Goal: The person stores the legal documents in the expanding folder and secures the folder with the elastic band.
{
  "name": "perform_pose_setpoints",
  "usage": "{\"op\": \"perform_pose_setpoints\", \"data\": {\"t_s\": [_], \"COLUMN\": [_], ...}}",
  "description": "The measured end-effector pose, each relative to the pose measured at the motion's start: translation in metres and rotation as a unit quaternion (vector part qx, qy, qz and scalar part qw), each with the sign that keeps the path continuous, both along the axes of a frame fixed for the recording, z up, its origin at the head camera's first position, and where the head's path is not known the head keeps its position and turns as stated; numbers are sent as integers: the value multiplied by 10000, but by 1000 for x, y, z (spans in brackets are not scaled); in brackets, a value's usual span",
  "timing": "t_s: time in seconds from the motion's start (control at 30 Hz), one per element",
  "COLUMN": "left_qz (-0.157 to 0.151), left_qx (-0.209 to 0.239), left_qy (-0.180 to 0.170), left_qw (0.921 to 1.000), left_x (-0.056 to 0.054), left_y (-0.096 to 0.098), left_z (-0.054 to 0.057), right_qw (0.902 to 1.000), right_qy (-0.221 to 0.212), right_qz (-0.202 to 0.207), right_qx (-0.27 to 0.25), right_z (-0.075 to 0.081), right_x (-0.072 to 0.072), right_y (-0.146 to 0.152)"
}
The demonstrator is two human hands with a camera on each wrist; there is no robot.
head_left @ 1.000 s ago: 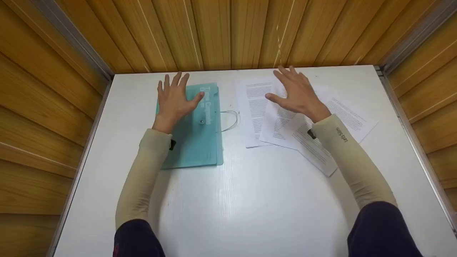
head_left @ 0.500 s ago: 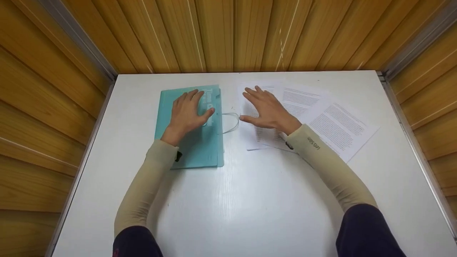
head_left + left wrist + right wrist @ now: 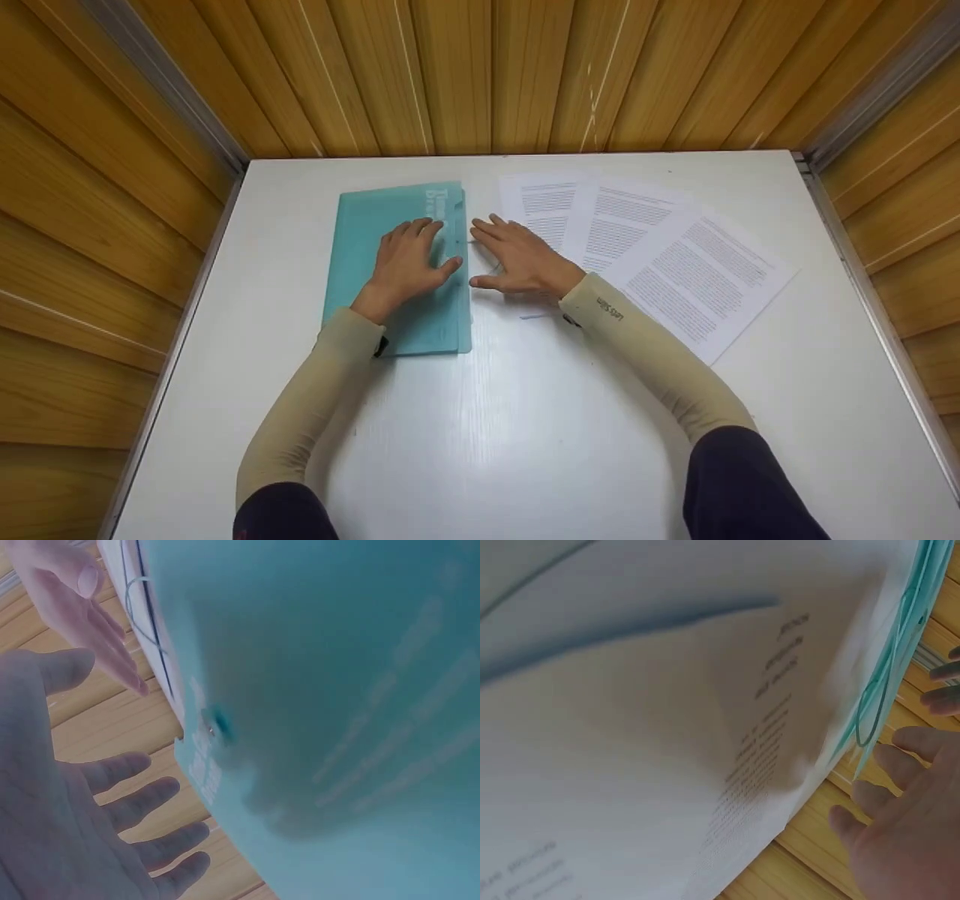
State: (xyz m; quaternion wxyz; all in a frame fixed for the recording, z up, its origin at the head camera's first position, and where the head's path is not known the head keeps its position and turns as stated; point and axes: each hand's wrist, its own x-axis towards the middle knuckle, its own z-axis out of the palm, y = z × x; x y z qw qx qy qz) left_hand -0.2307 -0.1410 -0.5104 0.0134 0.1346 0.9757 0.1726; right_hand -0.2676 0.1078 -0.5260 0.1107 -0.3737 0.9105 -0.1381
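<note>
A teal plastic document folder lies flat on the left of the white table, with white lettering and a snap button on its cover. My left hand hovers over its right half, fingers spread and relaxed, holding nothing. At the folder's right edge is my right hand, fingers extended toward it, palm facing down and also holding nothing. It mostly covers the thin elastic cord in the head view; the right wrist view shows that cord looping from the folder's edge.
Several printed sheets lie fanned out and overlapping on the right of the white table. Wood-panelled walls enclose the table at the back and both sides.
My right hand has moved left and nearer from above the papers to the folder's right edge. My left hand has moved right and nearer over the folder. The folder and papers stay put.
</note>
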Motion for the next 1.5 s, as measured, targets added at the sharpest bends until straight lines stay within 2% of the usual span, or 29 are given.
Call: {"op": "perform_pose_setpoints", "data": {"t_s": [0.17, 0.43, 0.83, 1.13, 1.3, 1.5], "left_qz": [-94, -112, -101, -145, -157, -183], "left_qx": [-201, -381, -672, -820, -837, -426], "left_qy": [-202, -433, -564, -644, -558, -317], "left_qw": [9996, 9983, 9961, 9944, 9948, 9984], "left_x": [2, 2, 3, 1, 3, 9], "left_y": [4, 9, 14, 16, 18, 21], "left_z": [-6, -10, -14, -14, -12, -1], "right_qw": [9995, 9977, 9957, 9935, 9936, 9928], "right_qy": [-168, -236, -165, -76, -79, -97], "right_qz": [95, 313, 253, 145, 92, 41], "right_qx": [234, 545, 881, 1127, 1124, 1196], "right_z": [-5, -3, -6, 1, 3, 3], "right_x": [2, 6, 11, 15, 18, 19], "right_y": [-9, -18, -22, -28, -31, -31]}}
